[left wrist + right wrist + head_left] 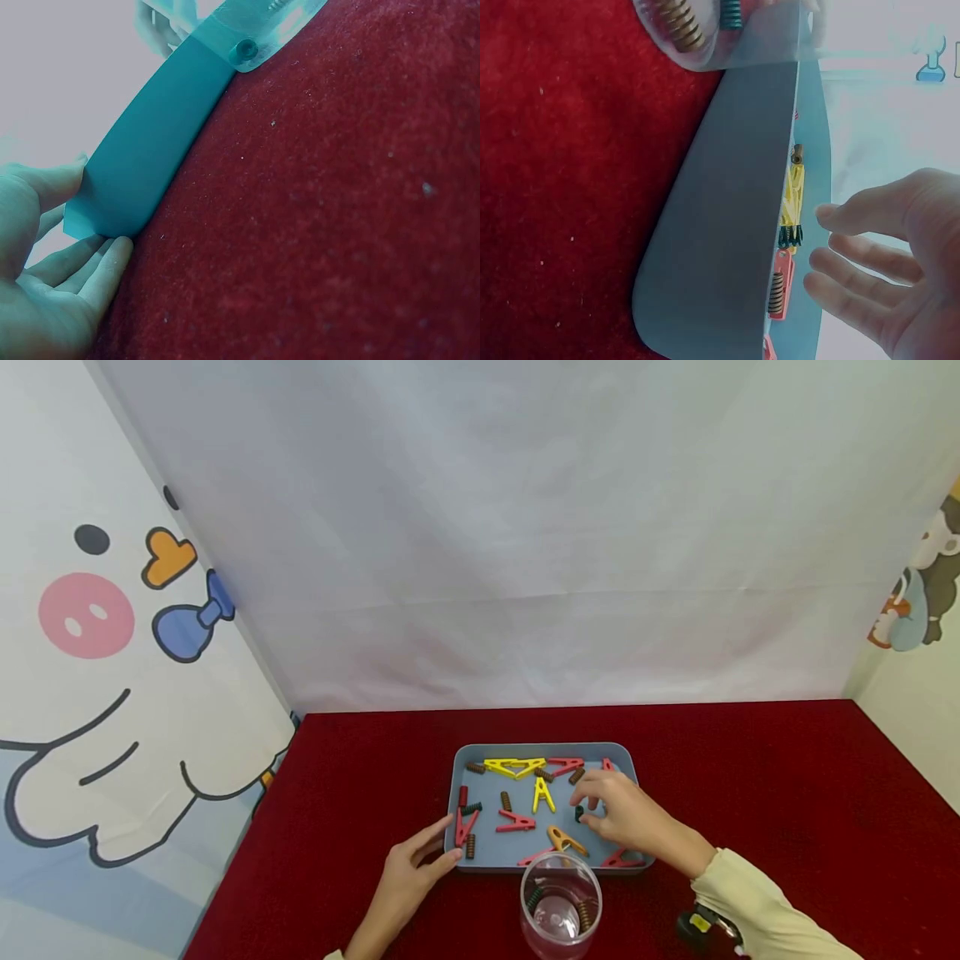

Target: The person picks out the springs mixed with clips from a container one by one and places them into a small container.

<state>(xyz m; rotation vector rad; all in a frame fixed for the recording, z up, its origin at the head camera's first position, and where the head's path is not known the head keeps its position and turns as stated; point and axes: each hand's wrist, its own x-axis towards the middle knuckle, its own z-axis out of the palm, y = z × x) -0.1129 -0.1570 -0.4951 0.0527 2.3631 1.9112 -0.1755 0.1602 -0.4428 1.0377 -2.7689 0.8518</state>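
Observation:
My right hand (621, 810) is over the right part of a grey-blue tray (491, 857), its thumb and fingers apart around a dark green spring (579, 813). In the right wrist view, the fingertips stand close to the green spring (790, 237) with a visible gap. My left hand (408, 872) touches the tray's near left corner with fairly straight fingers; the left wrist view shows the hand (56, 270) at that corner. Across the tray lie yellow clips (543, 794), red clips (516, 822), an orange clip (566, 841) and brown springs (506, 801).
A clear cup (561, 935) stands in front of the tray, with a green spring (534, 900) and a brown spring (584, 916) inside. Red cloth (360, 793) covers the table. Below the right sleeve lies a black object (701, 925) with a yellow patch.

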